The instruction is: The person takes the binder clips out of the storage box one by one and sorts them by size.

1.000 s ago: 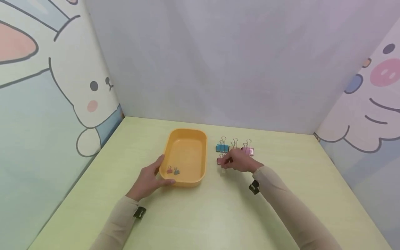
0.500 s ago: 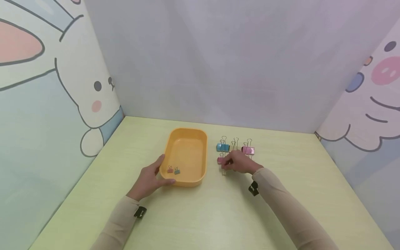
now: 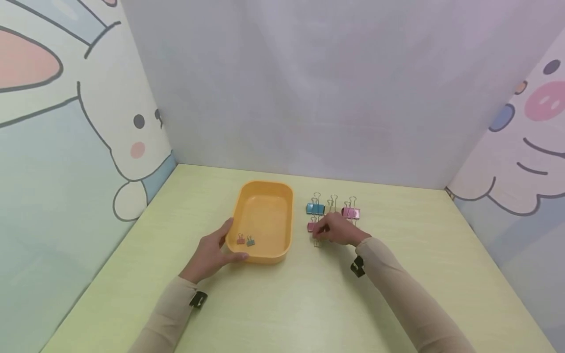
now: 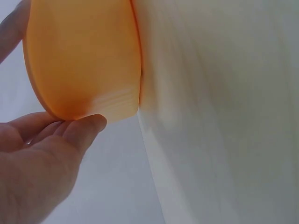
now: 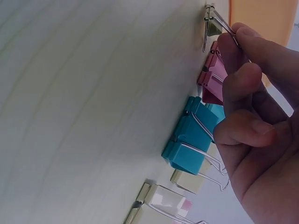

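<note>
My left hand [image 3: 208, 252] holds the near left corner of a yellow-orange plastic tray [image 3: 289, 220], its thumb along the near wall. Two small binder clips, one reddish [image 3: 240, 240] and one grey-blue [image 3: 250, 242], lie inside. In the right wrist view, my right hand [image 5: 261, 107] pinches the wire handle of a small pale binder clip [image 5: 215, 27] between thumb and index finger, close to the table. A pink binder clip [image 5: 215, 77] and a teal one [image 5: 189, 135] stand just beside that hand. A cream clip [image 5: 161, 205] sits further along.
Behind the right hand, a row of larger binder clips includes a blue one [image 3: 315, 209] and a pink one [image 3: 351, 213]; the hand partly covers others. The pale table [image 3: 273, 309] meets a grey back wall [image 3: 304, 98] and cartoon-printed side walls.
The view has shifted slightly. Both hands stay nearly in place, the left at the tray and the right at the small pale binder clip.
</note>
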A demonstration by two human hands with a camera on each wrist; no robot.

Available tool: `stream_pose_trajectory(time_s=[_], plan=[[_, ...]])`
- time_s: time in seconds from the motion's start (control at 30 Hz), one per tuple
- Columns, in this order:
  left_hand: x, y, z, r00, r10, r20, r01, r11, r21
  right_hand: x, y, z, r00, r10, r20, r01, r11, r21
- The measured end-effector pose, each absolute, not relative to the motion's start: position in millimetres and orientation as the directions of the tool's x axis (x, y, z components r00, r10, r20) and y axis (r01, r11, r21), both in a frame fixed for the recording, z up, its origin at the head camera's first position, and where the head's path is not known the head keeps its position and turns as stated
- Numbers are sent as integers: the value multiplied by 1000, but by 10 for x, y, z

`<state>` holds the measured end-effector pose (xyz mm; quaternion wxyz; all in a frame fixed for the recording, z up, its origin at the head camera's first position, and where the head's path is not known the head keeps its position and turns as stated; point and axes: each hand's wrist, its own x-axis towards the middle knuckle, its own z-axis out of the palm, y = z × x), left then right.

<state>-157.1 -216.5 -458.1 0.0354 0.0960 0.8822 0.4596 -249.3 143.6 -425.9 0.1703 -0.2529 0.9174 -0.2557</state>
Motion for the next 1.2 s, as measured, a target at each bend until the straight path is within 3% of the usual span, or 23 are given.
stream_pose_trajectory(time_s=[0.6,1.2], plan=[[-1622,-2171,-4654,-976,215,28,144,550,822,-2578,1413,-4327,-825,-541,-162,-374,739,-561],[-1658,-2185,-4661,-975,219,21,141,548,825,-2612,1010,-3923,-803,-582,-127,-387,673,-631]])
